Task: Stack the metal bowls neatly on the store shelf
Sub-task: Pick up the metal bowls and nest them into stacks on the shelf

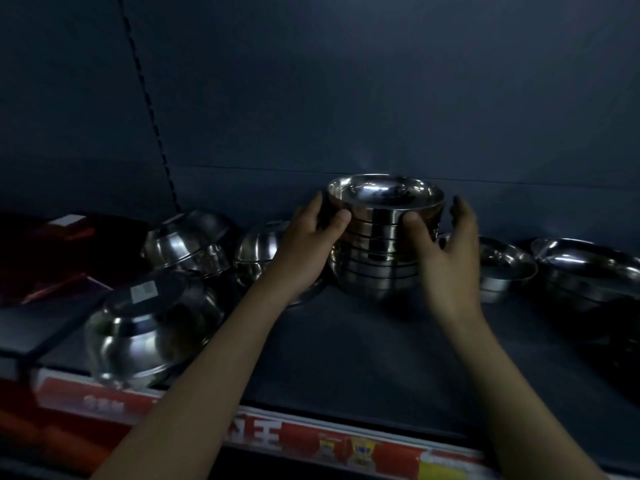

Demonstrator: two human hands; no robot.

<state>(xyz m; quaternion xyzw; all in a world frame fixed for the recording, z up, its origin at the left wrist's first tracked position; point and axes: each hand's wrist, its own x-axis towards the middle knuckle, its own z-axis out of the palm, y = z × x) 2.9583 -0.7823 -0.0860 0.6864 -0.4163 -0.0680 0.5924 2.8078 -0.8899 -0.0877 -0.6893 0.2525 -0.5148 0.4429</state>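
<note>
A tall stack of several shiny metal bowls [381, 237] stands upright on the dark shelf [363, 341], near its back. My left hand [304, 251] grips the stack's left side, thumb on the front near the top. My right hand [446, 251] grips the right side, thumb on the front and fingers curled round behind. Upside-down bowls lie to the left: one with a label [149, 327] at the front, a tilted pair [187, 244] behind it, and another [256, 254] partly hidden by my left wrist.
Upright bowls sit at the right: one [502, 268] beside my right hand, a wider one [588, 271] at the far right. A dark red box [59, 251] fills the left end. A red price strip [277, 434] runs along the shelf's front edge.
</note>
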